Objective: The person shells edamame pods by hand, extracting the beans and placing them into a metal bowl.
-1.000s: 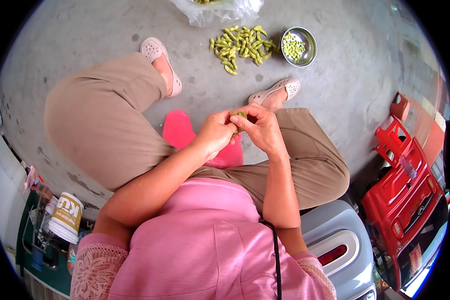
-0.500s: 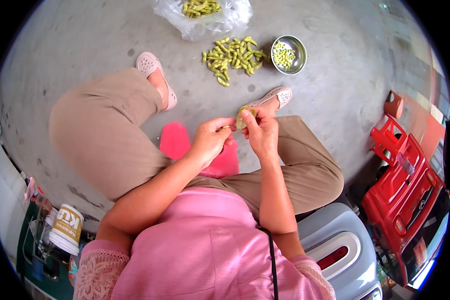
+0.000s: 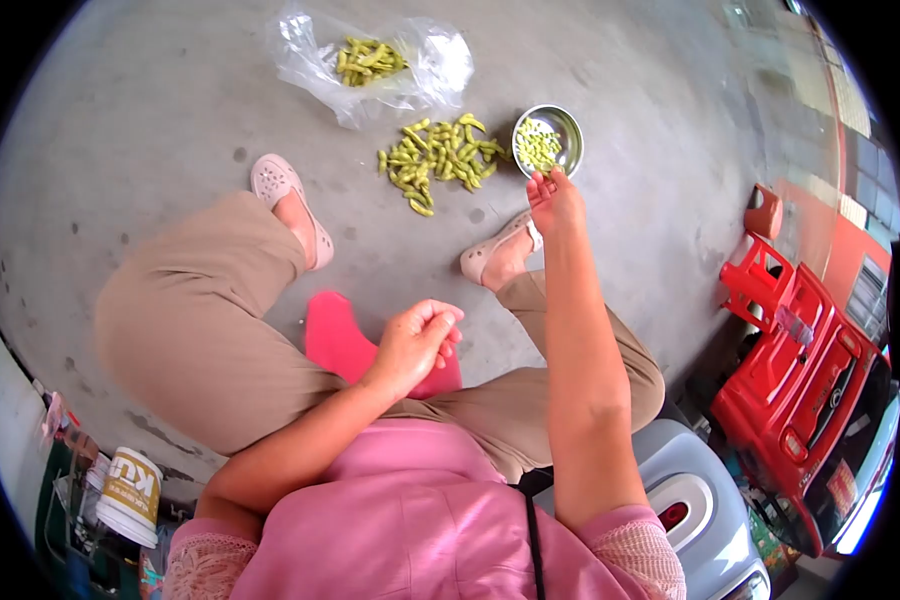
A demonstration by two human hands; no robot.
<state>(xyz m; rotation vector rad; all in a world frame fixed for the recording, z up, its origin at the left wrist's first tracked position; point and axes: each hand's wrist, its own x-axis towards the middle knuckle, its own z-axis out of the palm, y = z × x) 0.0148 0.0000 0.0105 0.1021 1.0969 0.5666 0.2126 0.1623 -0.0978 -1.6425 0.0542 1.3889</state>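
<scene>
My right hand [image 3: 558,205] reaches forward to the near rim of a round metal bowl [image 3: 578,131]. Its fingers are bent together at the rim, and whatever they pinch is too small to make out. Shelled green beans [image 3: 537,146] lie inside the bowl. Left of it, a pile of green bean pods [image 3: 440,162] is spread on the floor. My left hand [image 3: 417,345] hovers above my lap, fingers curled closed with the thumb against them; its contents, if any, are hidden. Behind the pile is a clear plastic bag [image 3: 305,72] with more pods [image 3: 370,62] in it.
A pink-red flat thing [image 3: 338,340] lies between my legs. On the right are a red stool [image 3: 750,283] and a red vehicle-like body [image 3: 820,395], with a grey plastic body [image 3: 660,460] beside my hip. A white labelled bucket [image 3: 130,497] stands at the left.
My hands have parted from the bean pod they held together. The right hand has moved forward to the bowl; the left has drawn back slightly, curled. The view has tilted and shifted.
</scene>
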